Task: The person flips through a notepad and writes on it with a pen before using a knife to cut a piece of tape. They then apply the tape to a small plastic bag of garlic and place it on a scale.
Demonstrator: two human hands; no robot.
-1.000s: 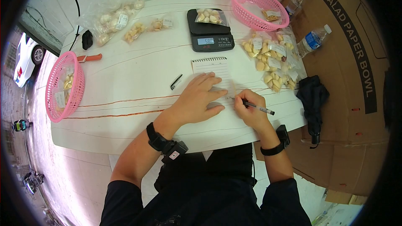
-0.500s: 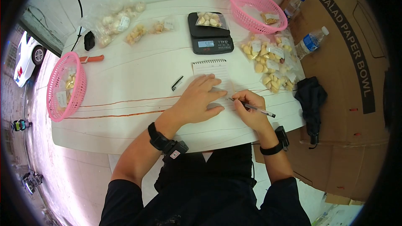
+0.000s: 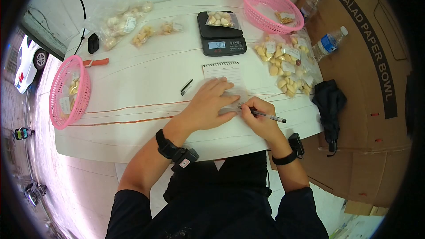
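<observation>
My left hand [image 3: 212, 104] lies flat with fingers spread over a spiral notepad [image 3: 223, 70], covering much of its lined page. A pen [image 3: 270, 116] is pinched in my right hand [image 3: 260, 117], its tip touching the lower right of the page. The pen's black cap [image 3: 186, 87] lies on the table left of the notepad. Beyond the notepad stands a black digital scale [image 3: 223, 44] with a lit display; its digits are too blurred to read surely. On the scale rests a clear bag of pale garlic-like cloves [image 3: 221, 19].
Several labelled bags of pale pieces [image 3: 283, 59] lie at right, beside a water bottle [image 3: 330, 43] and a folded black umbrella [image 3: 329, 106]. Pink baskets stand at far right [image 3: 248, 11] and left [image 3: 54, 93]. An orange-handled tool [image 3: 96, 62] and bagged bulbs [image 3: 116, 24] lie left.
My right hand and the pen have shifted slightly left along the page. My left hand stays in place on the notepad.
</observation>
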